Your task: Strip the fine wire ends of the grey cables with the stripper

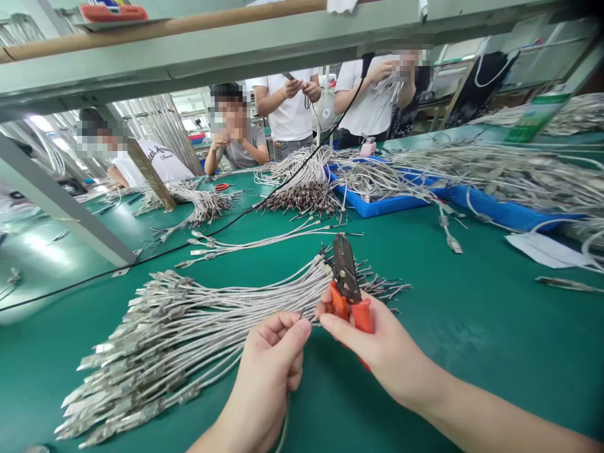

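Observation:
My right hand (372, 340) is closed round the orange handles of a wire stripper (346, 277), its dark jaws pointing up and away. Close beside it, my left hand (276, 358) pinches the end of a cable (284, 428), which hangs down below the palm. A thin dark wire end shows at the left fingertips, near the right thumb and fingers. Just beyond both hands lies a wide bundle of white USB cables (226, 308), plugs towards the left and stripped dark wire ends towards the right.
Blue trays (382, 204) heaped with cables stand at the back right. More cable bundles (302, 182) lie at the far side of the green table (448, 352). A black cord (189, 245) crosses the table diagonally. A metal shelf beam (212, 47) runs overhead. Several people are beyond.

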{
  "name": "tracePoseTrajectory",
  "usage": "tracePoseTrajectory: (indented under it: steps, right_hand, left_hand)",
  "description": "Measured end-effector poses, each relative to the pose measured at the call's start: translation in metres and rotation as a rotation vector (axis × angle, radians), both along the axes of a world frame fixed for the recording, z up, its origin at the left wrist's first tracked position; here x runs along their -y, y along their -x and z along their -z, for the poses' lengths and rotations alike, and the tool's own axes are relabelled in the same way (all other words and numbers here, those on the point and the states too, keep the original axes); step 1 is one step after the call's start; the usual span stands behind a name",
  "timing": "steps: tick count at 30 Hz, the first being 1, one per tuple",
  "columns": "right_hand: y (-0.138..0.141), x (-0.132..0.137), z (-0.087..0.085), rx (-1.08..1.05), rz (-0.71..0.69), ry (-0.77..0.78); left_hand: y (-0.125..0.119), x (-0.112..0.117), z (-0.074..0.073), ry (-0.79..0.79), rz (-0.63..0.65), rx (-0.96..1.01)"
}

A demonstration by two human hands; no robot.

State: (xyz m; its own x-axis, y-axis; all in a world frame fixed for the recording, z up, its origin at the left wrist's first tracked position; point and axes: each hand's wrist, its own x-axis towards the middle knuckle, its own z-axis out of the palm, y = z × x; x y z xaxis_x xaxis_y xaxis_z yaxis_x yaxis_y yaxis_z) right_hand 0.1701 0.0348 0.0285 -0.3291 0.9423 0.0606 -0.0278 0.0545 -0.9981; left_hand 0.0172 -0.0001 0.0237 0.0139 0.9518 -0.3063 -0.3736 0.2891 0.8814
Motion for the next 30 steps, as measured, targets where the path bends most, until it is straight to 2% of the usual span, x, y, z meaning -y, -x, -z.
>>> tracePoseTrajectory:
  steps: [9,13,17,20,26,30]
  right_hand:
    - [0.002,0.004,0.005,-0.017,-0.024,0.001]
    - [0.004,0.005,0.005,-0.035,-0.032,0.019]
    - [0.003,0.001,0.002,-0.047,-0.029,0.008]
    - [-0.001,-0.005,-0.001,-0.067,0.025,-0.005]
    - [-0.008,-0.012,-0.007,-0.107,0.005,0.204]
    - [-0.009,-0.011,-0.008,-0.096,0.011,0.263]
  left_hand:
    - [-0.004,0.003,0.005,0.051,0.001,0.033]
    - [-0.003,0.003,0.008,0.022,0.021,0.007]
    - [-0.002,0.002,0.009,-0.023,0.096,0.002]
    - [-0.001,0.002,0.009,-0.081,0.171,0.021]
    - [0.0,0.0,0.011,-0.066,0.27,-0.116]
    - [-0.001,0.0,0.011,-0.071,0.264,-0.125]
